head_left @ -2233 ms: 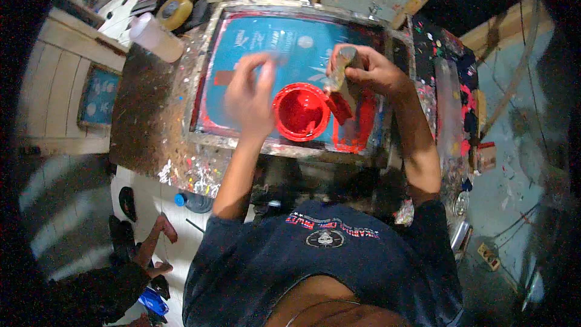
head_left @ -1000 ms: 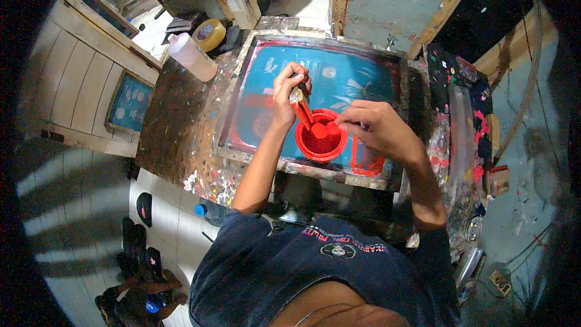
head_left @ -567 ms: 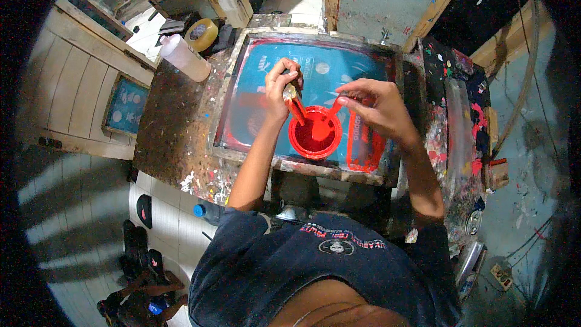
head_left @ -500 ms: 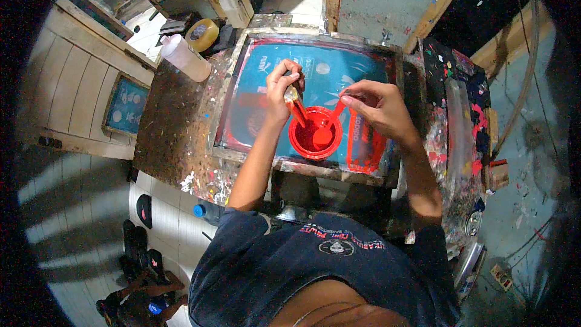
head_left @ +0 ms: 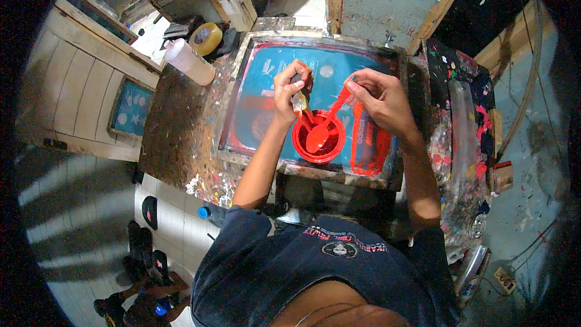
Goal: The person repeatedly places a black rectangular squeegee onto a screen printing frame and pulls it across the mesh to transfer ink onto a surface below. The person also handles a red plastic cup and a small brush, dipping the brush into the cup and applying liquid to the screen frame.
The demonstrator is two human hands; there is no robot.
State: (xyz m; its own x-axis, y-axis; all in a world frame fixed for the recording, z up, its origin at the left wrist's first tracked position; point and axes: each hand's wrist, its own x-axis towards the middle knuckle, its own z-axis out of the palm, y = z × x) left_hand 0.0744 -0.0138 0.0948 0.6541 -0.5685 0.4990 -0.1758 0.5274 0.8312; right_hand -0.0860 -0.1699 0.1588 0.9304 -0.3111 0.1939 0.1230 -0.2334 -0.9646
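A red tub of red ink point(head_left: 319, 157) sits on a blue printing screen point(head_left: 248, 127) in a framed surround. My left hand point(head_left: 285, 94) is closed around a paint-stained squeegee point(head_left: 301, 105), its red end angled down into the tub's left side. My right hand point(head_left: 378, 100) pinches the handle of a red-coated spoon point(head_left: 318, 138), whose bowl is tilted inside the tub. At the screen's right, a strip smeared with red ink point(head_left: 369, 151) lies just below my right hand.
At the table's back left stand a pale bottle point(head_left: 189, 62) and a yellow tape roll point(head_left: 204, 39). A paint-spattered platen point(head_left: 457, 139) runs along the right. A blue-capped bottle point(head_left: 212, 215) is below the front edge. Another person point(head_left: 142, 303) is low at the lower left.
The squeegee passed from my right hand to my left since the oldest frame. My right hand took hold of the spoon and rose slightly, with the spoon's handle now higher out of the tub.
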